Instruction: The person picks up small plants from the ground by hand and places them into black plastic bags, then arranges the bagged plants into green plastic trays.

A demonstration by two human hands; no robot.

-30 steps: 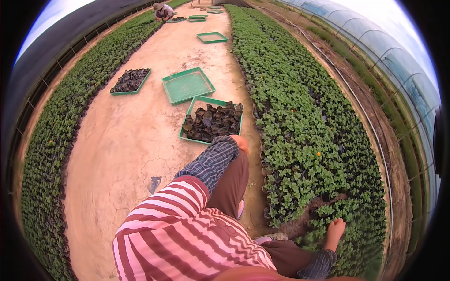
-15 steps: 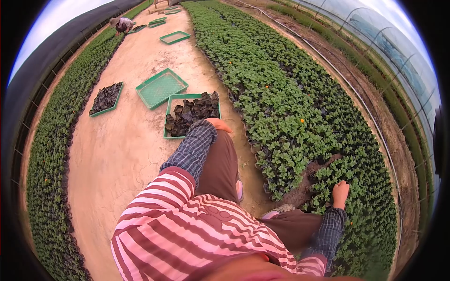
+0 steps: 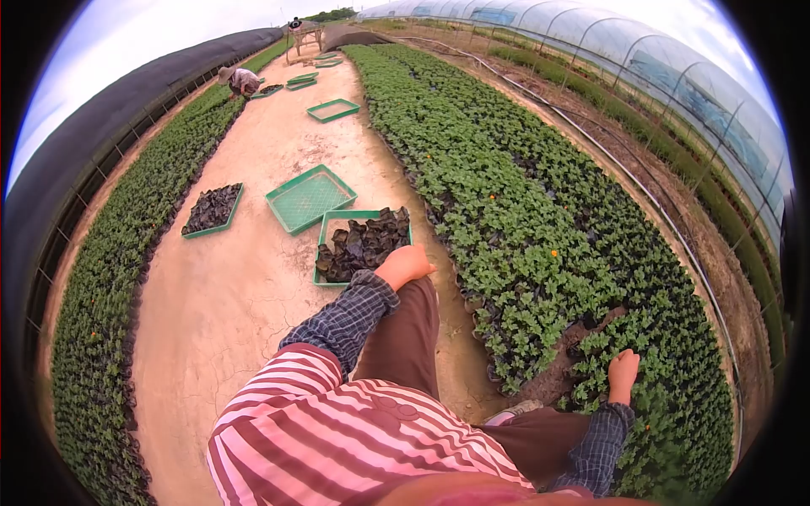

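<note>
My left hand [image 3: 407,266] lies at my bent left knee, its back toward me and its fingers mostly hidden beneath it. Just beyond it is a green tray [image 3: 317,268] heaped with crumpled black plastic pots [image 3: 368,243]. Over on the right, my right hand [image 3: 623,371] is closed in a fist close over leafy green plants [image 3: 666,379]; I cannot tell what it holds. Bare dark soil [image 3: 553,369] shows between the plants left of that hand. Both forearms wear checked sleeves.
On the dirt path [image 3: 228,312] lie a green tray without pots [image 3: 310,198], another full of black pots [image 3: 213,209], and several farther trays [image 3: 333,110]. A person [image 3: 242,80] bends at the left bed; another [image 3: 295,25] stands far off. A pipe [image 3: 624,153] borders the right bed.
The camera view has tilted up, so the scene sits lower and more of the background shows. My left hand looks more bunched at the knee. My right hand stays closed over the plants.
</note>
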